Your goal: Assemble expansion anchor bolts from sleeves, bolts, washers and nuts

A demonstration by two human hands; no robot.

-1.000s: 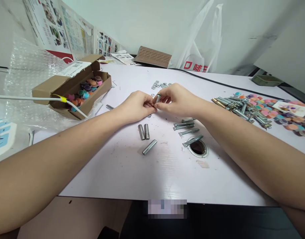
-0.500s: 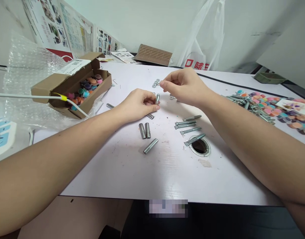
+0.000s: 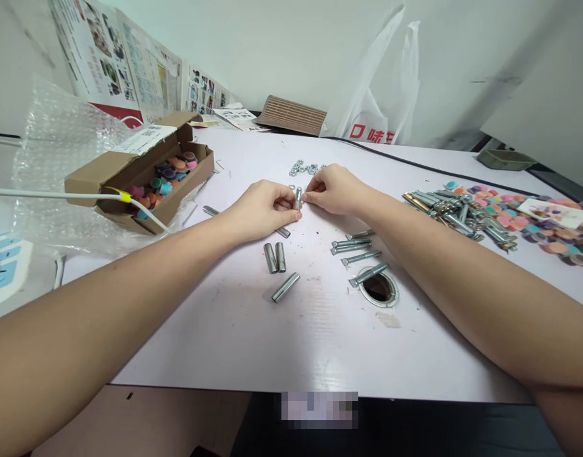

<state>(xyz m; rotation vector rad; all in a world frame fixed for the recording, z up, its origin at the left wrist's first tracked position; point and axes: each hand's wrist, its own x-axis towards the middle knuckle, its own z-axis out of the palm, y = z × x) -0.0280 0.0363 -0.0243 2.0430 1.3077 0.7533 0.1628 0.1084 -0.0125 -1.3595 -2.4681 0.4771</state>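
Note:
Upright between the fingers of my left hand (image 3: 265, 206) is an expansion bolt (image 3: 298, 198), its threaded end up. My right hand (image 3: 338, 189) is closed in a pinch right beside the bolt's top; what its fingertips hold is too small to make out. Just beyond the hands lies a cluster of small nuts (image 3: 301, 167). Nearer me are metal sleeves (image 3: 275, 258), with one lying slanted and another partly under my left hand. Several loose cone-ended bolts (image 3: 361, 257) lie below my right wrist.
A bolt overlaps the rim of a round cable hole (image 3: 394, 298). Right of my forearm, a heap of expansion bolts (image 3: 456, 209) lies beside colourful caps (image 3: 524, 222). At left stand an open cardboard box (image 3: 196, 171) of caps, bubble wrap (image 3: 58, 152) and a white cable (image 3: 58, 192).
My right hand has come from the nut cluster toward me and left, down to the bolt's top. My left hand still holds the bolt upright. The view has shifted slightly.

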